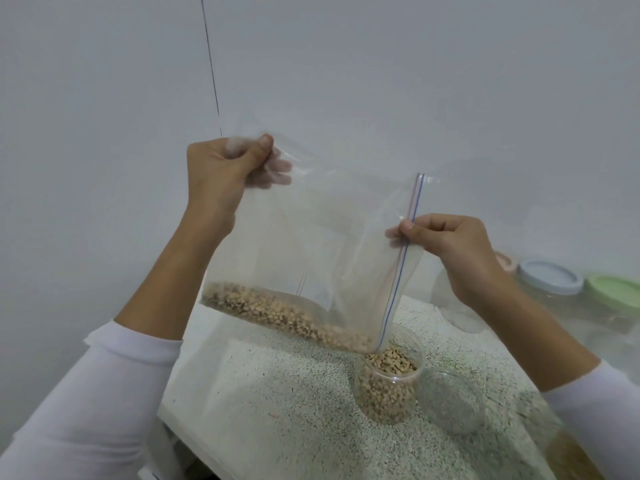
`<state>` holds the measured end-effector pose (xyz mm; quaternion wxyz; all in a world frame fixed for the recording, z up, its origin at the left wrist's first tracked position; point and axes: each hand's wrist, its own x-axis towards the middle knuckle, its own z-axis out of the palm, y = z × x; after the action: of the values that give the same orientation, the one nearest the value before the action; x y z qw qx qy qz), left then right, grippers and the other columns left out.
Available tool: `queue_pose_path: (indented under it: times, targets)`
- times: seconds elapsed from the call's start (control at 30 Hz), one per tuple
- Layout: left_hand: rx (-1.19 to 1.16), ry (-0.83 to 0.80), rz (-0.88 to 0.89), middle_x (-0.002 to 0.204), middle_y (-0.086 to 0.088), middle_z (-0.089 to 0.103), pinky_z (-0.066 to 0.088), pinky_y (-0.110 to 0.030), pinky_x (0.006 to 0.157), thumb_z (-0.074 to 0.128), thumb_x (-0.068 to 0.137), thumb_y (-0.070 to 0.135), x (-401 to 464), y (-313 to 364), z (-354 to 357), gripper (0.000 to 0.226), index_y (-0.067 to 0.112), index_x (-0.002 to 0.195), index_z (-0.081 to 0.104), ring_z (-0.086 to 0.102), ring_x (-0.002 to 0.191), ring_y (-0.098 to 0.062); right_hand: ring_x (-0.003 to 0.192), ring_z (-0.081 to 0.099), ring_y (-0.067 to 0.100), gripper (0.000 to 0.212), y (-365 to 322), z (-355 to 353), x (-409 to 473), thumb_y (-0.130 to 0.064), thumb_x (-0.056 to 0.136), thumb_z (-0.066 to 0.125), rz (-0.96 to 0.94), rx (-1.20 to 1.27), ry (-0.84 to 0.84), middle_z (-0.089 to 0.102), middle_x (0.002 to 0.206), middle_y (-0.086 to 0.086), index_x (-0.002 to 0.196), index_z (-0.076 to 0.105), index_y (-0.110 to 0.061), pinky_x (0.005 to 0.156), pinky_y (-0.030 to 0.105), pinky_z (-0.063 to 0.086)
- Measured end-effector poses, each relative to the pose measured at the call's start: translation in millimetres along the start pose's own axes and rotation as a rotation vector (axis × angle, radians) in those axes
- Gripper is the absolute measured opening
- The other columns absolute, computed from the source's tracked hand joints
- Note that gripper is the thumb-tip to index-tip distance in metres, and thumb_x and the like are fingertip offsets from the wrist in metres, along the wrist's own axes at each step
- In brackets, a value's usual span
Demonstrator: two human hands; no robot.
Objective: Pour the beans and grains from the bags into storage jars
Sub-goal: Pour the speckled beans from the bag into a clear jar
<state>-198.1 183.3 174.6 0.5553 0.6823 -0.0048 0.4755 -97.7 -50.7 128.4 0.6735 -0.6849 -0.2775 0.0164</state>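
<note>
Clear bag [322,237]: tilted, beans [287,313] at open corner over jar [389,382].
Left hand [221,171]: grip clamped on bag's bottom corner.
Right hand [446,244]: grip pinching zipper edge.

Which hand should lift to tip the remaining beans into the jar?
Left. The left hand grips the clear zip bag at its raised closed corner; lifting it slides beans toward the clear plastic jar. The right hand pinches the zip edge, steering the mouth.

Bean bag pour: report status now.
Left hand grips the bag by its bottom corner, right hand pinches the zip edge. Beans running into the open jar, nearly full. Nothing blocking.
</note>
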Motion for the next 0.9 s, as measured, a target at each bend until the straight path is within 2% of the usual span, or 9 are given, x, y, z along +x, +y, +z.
queue_pose_path:
  times: [0.1,0.23,0.33,0.47,0.6,0.67,0.73,0.8,0.9]
  targets:
    - [-0.044,0.049,0.004,0.060,0.004,0.070,0.049,-0.021,0.053,0.060,0.093,0.015,1.9,0.7,-0.4,0.020,0.006,0.075,0.066,0.069,0.057,-0.015,0.070,0.066,-0.001,0.012,-1.8,-4.8,2.6,-0.014,0.085,0.066,-0.035,0.033,0.057,0.074,0.072,-0.006,0.083,0.072,-0.005,0.079,0.013,0.041]
    - [-0.009,-0.008,-0.006,0.061,0.003,0.071,0.050,-0.021,0.053,0.061,0.093,0.015,0.9,-0.2,4.1,0.021,0.006,0.075,0.067,0.070,0.058,-0.015,0.068,0.065,-0.003,0.016,-1.4,-4.3,2.6,-0.014,0.086,0.066,0.004,0.003,0.007,0.073,0.068,-0.008,0.088,0.072,0.001,0.083,0.013,0.040]
    - [-0.044,0.046,-0.004,0.060,0.004,0.070,0.050,-0.021,0.052,0.060,0.093,0.015,2.3,-0.4,3.3,0.021,0.006,0.074,0.066,0.069,0.057,-0.014,0.069,0.066,0.000,0.016,-1.5,-7.9,3.1,-0.014,0.086,0.066,-0.021,0.026,0.058,0.074,0.073,-0.006,0.087,0.072,0.001,0.084,0.018,0.039]
    - [-0.011,-0.013,-0.021,0.061,0.003,0.071,0.050,-0.020,0.053,0.061,0.092,0.015,0.5,-1.3,5.7,0.021,0.006,0.075,0.067,0.070,0.058,-0.015,0.070,0.067,0.001,0.014,0.4,-5.5,0.9,-0.014,0.085,0.066,0.021,0.005,0.014,0.074,0.073,-0.006,0.084,0.072,-0.002,0.093,0.022,0.039]
    - [-0.044,0.023,-0.024,0.061,0.003,0.071,0.050,-0.020,0.053,0.061,0.093,0.016,2.6,-0.7,5.0,0.021,0.006,0.075,0.067,0.070,0.058,-0.015,0.069,0.067,0.002,0.014,0.1,-8.2,3.0,-0.014,0.086,0.066,-0.012,0.032,0.071,0.074,0.076,-0.006,0.083,0.071,-0.001,0.084,0.020,0.041]
    - [-0.022,-0.014,-0.026,0.062,0.002,0.071,0.050,-0.020,0.053,0.061,0.092,0.015,1.5,-0.8,6.8,0.021,0.005,0.075,0.067,0.070,0.058,-0.015,0.069,0.067,0.002,0.014,0.0,-6.8,2.3,-0.013,0.086,0.066,0.015,0.018,0.030,0.074,0.075,-0.005,0.084,0.071,0.000,0.087,0.019,0.041]
    - [-0.040,0.020,-0.025,0.061,0.003,0.071,0.050,-0.020,0.053,0.061,0.093,0.015,1.2,-1.5,7.1,0.020,0.006,0.075,0.067,0.070,0.058,-0.015,0.072,0.067,0.002,0.013,0.0,-6.9,2.0,-0.014,0.086,0.066,0.004,0.029,0.052,0.074,0.079,-0.003,0.082,0.072,-0.003,0.093,0.023,0.041]
    - [-0.058,0.046,-0.031,0.061,0.003,0.071,0.050,-0.020,0.053,0.060,0.093,0.015,2.3,-1.7,5.9,0.021,0.006,0.075,0.066,0.070,0.057,-0.015,0.073,0.067,0.003,0.012,-0.9,-8.2,3.1,-0.014,0.086,0.066,-0.016,0.036,0.082,0.074,0.078,-0.004,0.081,0.072,-0.005,0.093,0.024,0.040]
    - [-0.034,0.015,-0.039,0.062,0.002,0.071,0.050,-0.020,0.053,0.061,0.093,0.015,2.6,-1.9,6.0,0.021,0.005,0.075,0.066,0.070,0.058,-0.016,0.071,0.067,0.000,0.014,-1.3,-7.0,3.1,-0.015,0.086,0.066,0.012,0.013,0.038,0.074,0.075,-0.006,0.084,0.072,-0.002,0.094,0.025,0.039]
